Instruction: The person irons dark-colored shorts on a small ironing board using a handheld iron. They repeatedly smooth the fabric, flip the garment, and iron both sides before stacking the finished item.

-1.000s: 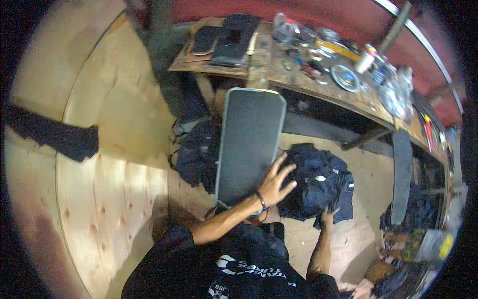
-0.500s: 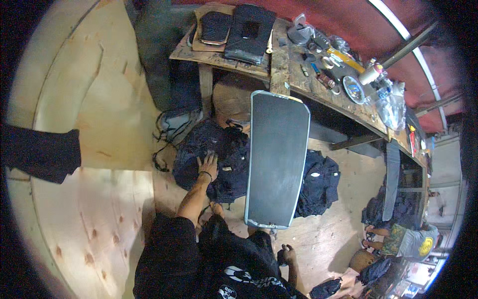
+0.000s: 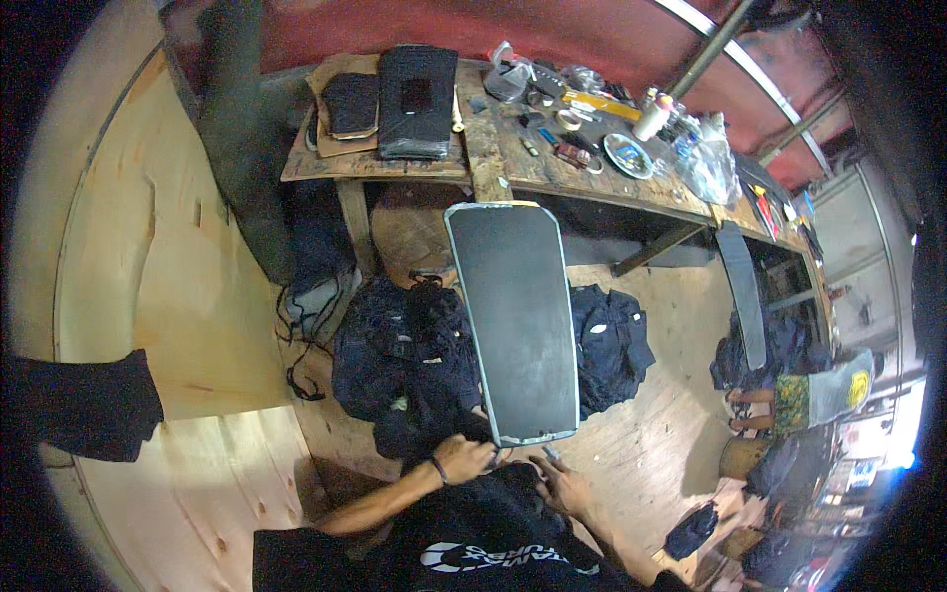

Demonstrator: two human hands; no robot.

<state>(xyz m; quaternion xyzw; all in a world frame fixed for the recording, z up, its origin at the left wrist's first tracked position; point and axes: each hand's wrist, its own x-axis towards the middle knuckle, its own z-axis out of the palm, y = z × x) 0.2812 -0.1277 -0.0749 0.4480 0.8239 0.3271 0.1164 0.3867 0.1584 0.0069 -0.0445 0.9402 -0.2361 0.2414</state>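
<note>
My left hand (image 3: 466, 460) is closed at the near left corner of a long grey padded board (image 3: 518, 326) with a pale rim. Dark cloth runs from the pile of navy garments (image 3: 400, 340) up to that hand, which grips a dark garment (image 3: 419, 426). Just right of it, my right hand (image 3: 564, 486) is curled below the board's near end. A small greyish thing (image 3: 550, 453) shows at its fingertips, too small to name. Beyond the board's right side lies another heap of navy garments (image 3: 610, 345) on the floor.
A wooden workbench (image 3: 296, 163) crosses the far side, holding dark panels (image 3: 418, 104), tape rolls (image 3: 568, 120), a plate (image 3: 628, 155) and plastic bags (image 3: 712, 173). Plywood (image 3: 187, 257) stands at left, with a dark cloth (image 3: 84, 405) nearby. Another person (image 3: 829, 390) bends at far right.
My left hand has left the garment pile and come back toward me with dark cloth. My right hand has risen to the board's near end. The view has shifted.
</note>
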